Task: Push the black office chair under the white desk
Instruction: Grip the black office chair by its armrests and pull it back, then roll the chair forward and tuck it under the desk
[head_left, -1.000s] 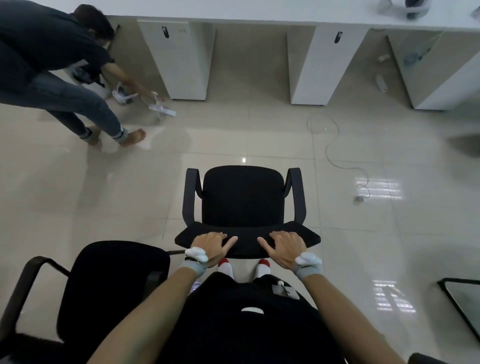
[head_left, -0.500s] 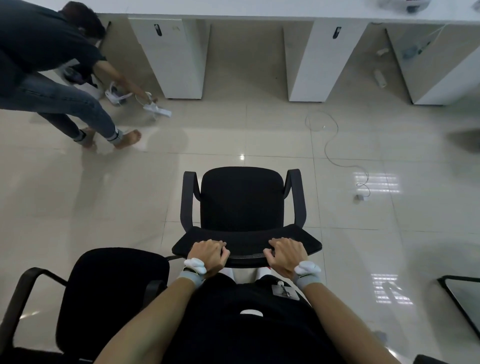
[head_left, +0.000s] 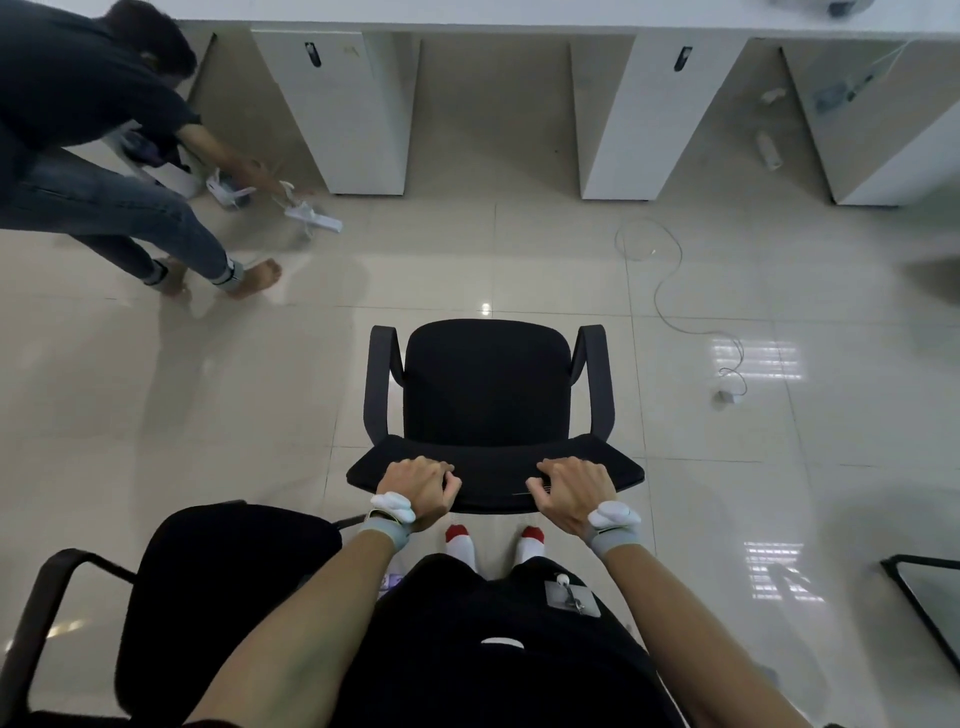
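Nearest: wearer's black top and both forearms, grey wristbands with white trackers on each wrist. White socks with red toes (head_left: 460, 540) show on the tile floor (head_left: 156, 415) just behind the chair back.

Left hand (head_left: 418, 486) is clenched over the top edge of the backrest (head_left: 493, 475) of the black office chair (head_left: 488, 395), fingers curled over the front, left of centre. Right hand (head_left: 571, 493) is clamped on the same edge, right of centre. Both grips closed on the backrest.

A second black chair (head_left: 228, 587) sits at lower left, just beside the left forearm. A dark frame corner (head_left: 924, 597) shows at the right edge.

The office chair stands on open floor, seat facing the white desk (head_left: 519, 21), well apart from it, roughly lined up with the gap between two white pedestals (head_left: 343, 109) and (head_left: 639, 119). Not under the desk.

Right of the chair, a thin white cable (head_left: 670, 280) snakes across the tiles to a small plug (head_left: 727, 397).

Far left, another person (head_left: 88, 145) in dark shirt and jeans bends down, reaching to a white power strip (head_left: 314, 218) on the floor near the left pedestal.
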